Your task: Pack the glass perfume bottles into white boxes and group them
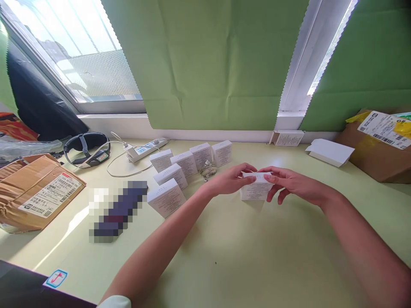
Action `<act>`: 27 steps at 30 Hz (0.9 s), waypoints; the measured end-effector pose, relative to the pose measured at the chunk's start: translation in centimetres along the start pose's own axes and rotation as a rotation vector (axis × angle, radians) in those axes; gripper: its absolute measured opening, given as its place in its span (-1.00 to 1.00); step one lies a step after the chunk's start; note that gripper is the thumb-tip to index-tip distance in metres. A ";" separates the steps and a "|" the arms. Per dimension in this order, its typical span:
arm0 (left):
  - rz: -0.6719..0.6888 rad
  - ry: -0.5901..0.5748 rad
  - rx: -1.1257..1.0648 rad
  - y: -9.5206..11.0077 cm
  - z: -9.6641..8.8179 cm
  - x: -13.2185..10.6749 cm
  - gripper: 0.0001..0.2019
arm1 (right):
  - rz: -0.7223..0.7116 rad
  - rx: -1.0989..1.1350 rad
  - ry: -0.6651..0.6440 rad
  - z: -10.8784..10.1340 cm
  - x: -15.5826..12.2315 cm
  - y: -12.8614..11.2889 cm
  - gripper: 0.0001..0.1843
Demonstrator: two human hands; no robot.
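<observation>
A small white carton (255,191) stands on the pale green table (244,256), just right of centre. My left hand (231,179) grips its left top edge, and my right hand (289,182) pinches the right top edge with the fingers curled over its flap. A curved row of several matching white boxes (186,164) stands to the left of my hands. A small glass bottle (208,170) sits among them, close to my left hand.
A brown cardboard box (35,190) lies at the left, another parcel (379,145) at the far right. A flat white box (330,152) and a small one (287,137) rest by the wall. A power strip (144,149) and a black headband device (86,147) sit at back left.
</observation>
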State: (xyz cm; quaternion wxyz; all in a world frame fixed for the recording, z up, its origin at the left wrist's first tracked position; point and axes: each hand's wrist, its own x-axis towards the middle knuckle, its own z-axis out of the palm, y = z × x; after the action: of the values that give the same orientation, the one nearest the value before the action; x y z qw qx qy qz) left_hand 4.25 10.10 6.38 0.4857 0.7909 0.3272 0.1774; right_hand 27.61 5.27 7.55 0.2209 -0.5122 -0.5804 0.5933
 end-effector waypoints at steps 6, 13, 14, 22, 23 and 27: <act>-0.070 -0.070 -0.077 0.2 0.0 0.0 -0.61 | 0.022 0.011 0.014 0.1 0.3 0.1 -0.39; 0.040 -0.018 -0.018 0.2 0.3 0.1 -0.60 | 0.008 -0.060 0.075 0.1 0.0 0.1 -0.45; 0.076 0.000 0.001 0.3 0.3 0.1 -0.60 | -0.005 -0.077 0.092 0.1 -0.2 0.0 -0.47; -0.022 -0.067 0.027 0.8 0.4 -0.2 -0.53 | 0.028 -0.088 0.103 0.3 0.0 0.3 -0.50; -0.036 -0.082 -0.013 0.8 0.4 -0.2 -0.53 | 0.026 -0.086 0.104 0.2 0.2 0.4 -0.50; -0.086 -0.103 -0.137 0.5 0.4 -0.1 -0.52 | 0.021 -0.072 0.093 0.1 0.5 0.4 -0.47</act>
State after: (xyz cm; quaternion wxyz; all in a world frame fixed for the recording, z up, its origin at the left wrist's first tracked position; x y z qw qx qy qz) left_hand 4.60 9.65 6.65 0.5621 0.7490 0.3228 0.1374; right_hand 27.47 5.49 6.95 0.2226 -0.5528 -0.5852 0.5499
